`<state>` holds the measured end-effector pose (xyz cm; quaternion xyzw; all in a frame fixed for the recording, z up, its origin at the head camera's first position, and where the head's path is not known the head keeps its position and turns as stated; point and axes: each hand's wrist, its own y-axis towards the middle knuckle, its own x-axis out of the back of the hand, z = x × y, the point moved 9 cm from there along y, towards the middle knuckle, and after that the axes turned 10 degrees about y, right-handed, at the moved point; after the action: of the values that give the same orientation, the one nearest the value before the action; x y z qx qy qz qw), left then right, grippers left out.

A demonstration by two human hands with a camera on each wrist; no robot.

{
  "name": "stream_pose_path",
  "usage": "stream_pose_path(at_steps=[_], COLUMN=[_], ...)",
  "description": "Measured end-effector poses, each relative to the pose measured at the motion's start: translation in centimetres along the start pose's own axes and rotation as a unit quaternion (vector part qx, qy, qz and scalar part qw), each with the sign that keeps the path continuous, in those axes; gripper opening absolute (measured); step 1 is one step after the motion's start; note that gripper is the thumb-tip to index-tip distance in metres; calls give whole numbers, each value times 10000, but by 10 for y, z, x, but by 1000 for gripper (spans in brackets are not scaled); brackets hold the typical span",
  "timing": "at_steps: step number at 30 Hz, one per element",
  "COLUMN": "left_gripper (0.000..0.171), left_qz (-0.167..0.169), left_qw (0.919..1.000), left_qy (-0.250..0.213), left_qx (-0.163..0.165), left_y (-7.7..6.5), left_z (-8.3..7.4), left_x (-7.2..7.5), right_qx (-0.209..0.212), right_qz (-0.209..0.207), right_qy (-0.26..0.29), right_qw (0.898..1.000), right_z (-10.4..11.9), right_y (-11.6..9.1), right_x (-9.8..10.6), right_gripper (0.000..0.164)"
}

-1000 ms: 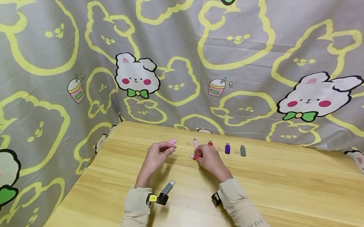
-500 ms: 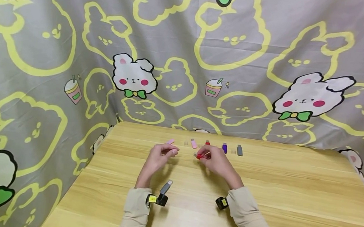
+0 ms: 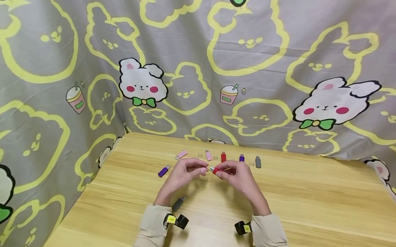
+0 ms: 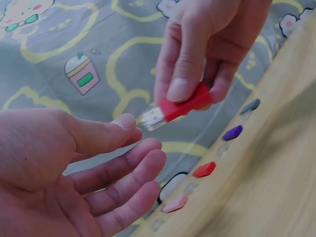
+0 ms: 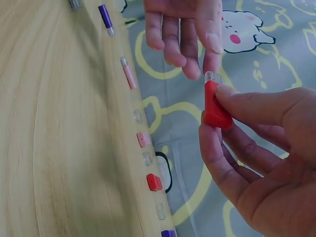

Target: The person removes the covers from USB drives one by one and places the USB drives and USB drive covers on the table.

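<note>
My right hand (image 3: 239,175) pinches a red USB stick (image 3: 216,172) between thumb and fingers, above the table. A clear cap (image 4: 151,119) appears to cover its metal plug, which points at my left hand (image 3: 185,173). The left thumb and index tips lie close together right by the plug end; whether they touch the cap I cannot tell. Its other fingers (image 4: 123,202) are loosely bent. Behind the hands stand a pink stick (image 3: 208,155), a red stick (image 3: 223,157), a purple stick (image 3: 242,158) and a grey stick (image 3: 258,162) in a row.
Small clear caps (image 3: 251,164) lie between the row's sticks. Left of the row are another pink stick (image 3: 181,154) and a purple stick (image 3: 163,171). A grey stick (image 3: 178,203) lies by the left wrist. A patterned curtain (image 3: 187,80) borders the wooden table (image 3: 317,210).
The right hand has raised the red stick from near the tabletop and turned it. My left hand has shifted right toward it, uncovering the purple stick on the left.
</note>
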<state>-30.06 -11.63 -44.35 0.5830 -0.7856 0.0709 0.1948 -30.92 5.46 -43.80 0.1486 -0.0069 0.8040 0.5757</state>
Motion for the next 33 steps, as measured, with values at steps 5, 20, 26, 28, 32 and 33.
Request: stream_pose_path(at_steps=[5, 20, 26, 28, 32, 33], left_gripper=[21, 9, 8, 8, 7, 7], left_qz=[-67, -211, -247, -282, -341, -349], left_qw=[9999, 9994, 9990, 9988, 9985, 9984], left_qy=[-83, 264, 362, 392, 425, 434], left_qx=[-51, 6, 33, 21, 24, 41], left_y=[2, 1, 1, 1, 3, 3], left_z=[-5, -7, -8, -8, -7, -7], left_x=[-5, -12, -13, -14, -14, -14], right_qx=[138, 62, 186, 228, 252, 257], right_qz=[-13, 156, 282, 310, 348, 357], right_qy=[-11, -267, -481, -536, -596, -611], right_qw=[9999, 9995, 9983, 9978, 9973, 9972], right_z=[3, 3, 7, 8, 9, 8], right_y=[-2, -5, -6, -6, -6, -6], right_x=[-1, -10, -13, -13, -12, -12], right_gripper=[11, 8, 6, 5, 5, 5])
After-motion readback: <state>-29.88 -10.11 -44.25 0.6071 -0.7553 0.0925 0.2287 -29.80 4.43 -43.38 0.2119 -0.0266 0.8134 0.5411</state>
